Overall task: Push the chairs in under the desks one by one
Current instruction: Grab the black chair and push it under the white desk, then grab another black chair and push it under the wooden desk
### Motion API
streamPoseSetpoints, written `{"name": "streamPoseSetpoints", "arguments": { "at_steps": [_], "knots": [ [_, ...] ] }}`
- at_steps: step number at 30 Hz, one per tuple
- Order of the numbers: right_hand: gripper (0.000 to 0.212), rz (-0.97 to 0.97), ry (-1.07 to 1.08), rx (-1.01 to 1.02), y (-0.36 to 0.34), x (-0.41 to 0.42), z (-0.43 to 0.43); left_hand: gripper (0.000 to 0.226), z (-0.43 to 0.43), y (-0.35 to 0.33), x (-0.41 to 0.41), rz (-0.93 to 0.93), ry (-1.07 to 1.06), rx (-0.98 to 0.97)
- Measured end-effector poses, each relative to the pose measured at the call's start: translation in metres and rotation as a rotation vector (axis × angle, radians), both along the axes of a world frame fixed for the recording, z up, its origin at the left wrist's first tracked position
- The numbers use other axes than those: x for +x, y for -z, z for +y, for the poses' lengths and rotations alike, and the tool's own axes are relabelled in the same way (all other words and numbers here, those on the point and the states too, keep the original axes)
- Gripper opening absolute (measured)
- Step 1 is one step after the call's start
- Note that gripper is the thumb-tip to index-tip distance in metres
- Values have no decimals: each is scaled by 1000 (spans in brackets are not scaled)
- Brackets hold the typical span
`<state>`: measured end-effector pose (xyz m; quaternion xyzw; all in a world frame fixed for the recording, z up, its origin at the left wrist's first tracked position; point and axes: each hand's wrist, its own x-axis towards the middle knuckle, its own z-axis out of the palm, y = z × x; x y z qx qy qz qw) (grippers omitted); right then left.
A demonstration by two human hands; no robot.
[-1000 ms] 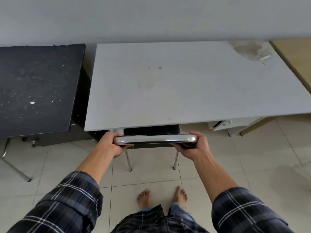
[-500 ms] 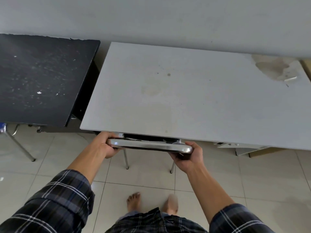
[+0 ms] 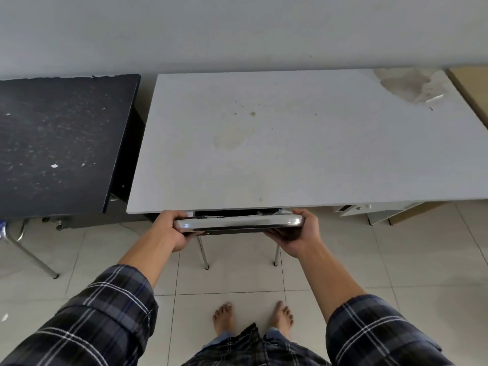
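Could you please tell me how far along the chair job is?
Done: the chair sits mostly under the white desk. In hand: left hand and right hand grip its chrome backrest; rear legs stand outside. Left: the last push, then perhaps the metal-legged frame beside the black desk, too cropped to identify.

The chair's backrest rail (image 3: 239, 222) was glossy chromed metal; the white tabletop (image 3: 303, 143) looked matt (stained, peeling at one corner); floor tiles (image 3: 232, 281) shone faintly.

— Where are we?
— A plain office, we think: black worktop (image 3: 58, 143), white worktop (image 3: 290, 154) and tan worktop (image 3: 472, 85) stand in a row along a bare wall (image 3: 237, 30), drawers (image 3: 383, 213) beneath, tiled floor (image 3: 396, 260).
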<state>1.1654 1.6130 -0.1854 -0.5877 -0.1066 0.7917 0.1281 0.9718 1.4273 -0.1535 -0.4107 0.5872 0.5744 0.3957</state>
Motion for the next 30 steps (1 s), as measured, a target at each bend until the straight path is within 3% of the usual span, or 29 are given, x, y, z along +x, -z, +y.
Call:
{"name": "streamPoseSetpoints", "arguments": {
  "at_steps": [4,8,10,14,16,20,24,30],
  "knots": [
    [22,-194,-125,130,-13,6,-2,14,-1,9,-2,183,90,-120],
    [20,-337,-193,336,-15,9,-9,14,5,10,-5,295,222,-239],
    [28,-367,-198,383,-14,12,-21,5,7,8,2,357,321,-292],
    [52,-422,-285,565,-11,24,-39,58,3,14,25,681,647,-489],
    [55,-439,-354,676,-13,39,-46,59,8,10,44,859,801,-592],
    [63,-490,-447,832,-19,82,-56,53,28,-4,83,998,1097,-760],
    [72,-596,-500,925,-27,163,-55,60,55,-19,154,1146,1435,-730],
    [79,-774,-472,945,-37,321,-56,72,95,-32,319,1267,1758,-473]
  ]
}}
